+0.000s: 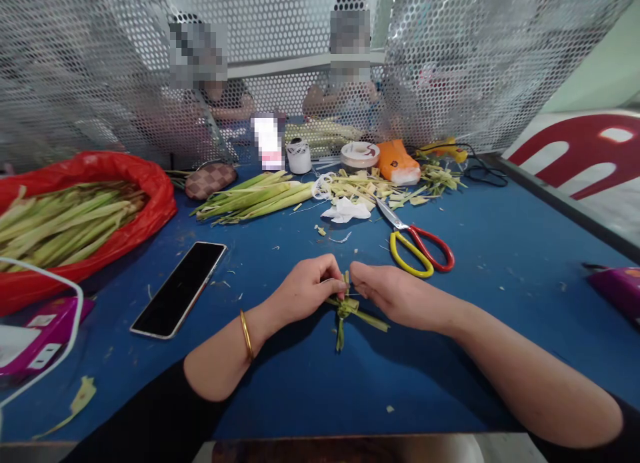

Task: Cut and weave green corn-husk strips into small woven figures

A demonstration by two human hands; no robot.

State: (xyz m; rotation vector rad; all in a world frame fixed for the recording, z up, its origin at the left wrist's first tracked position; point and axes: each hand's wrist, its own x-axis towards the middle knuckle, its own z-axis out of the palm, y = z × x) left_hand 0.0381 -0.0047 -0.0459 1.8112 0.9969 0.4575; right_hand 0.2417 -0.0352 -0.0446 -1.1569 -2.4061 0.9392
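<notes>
My left hand [305, 289], with a gold bangle at the wrist, pinches a small tied piece of green plant leaf [345, 307] between thumb and fingertips. Its strips stick out below and to the right, just above the blue table. Close on the right is my right hand [400, 296], its fingers drawn together and turned away from me. A fine pale thread seems to run from the leaf piece to those fingers, though the fingertips are partly hidden. Scissors [413, 246] with one yellow and one red handle lie partly open beyond my right hand.
A red plastic bag [165, 209] of leaves stands left, near a dark phone [180, 289]. Leaf strips [255, 196], a thread spool [299, 157], a tape roll [360, 155] and an orange packet [397, 161] line the back, before a perforated metal screen [290, 23]. People sit behind it.
</notes>
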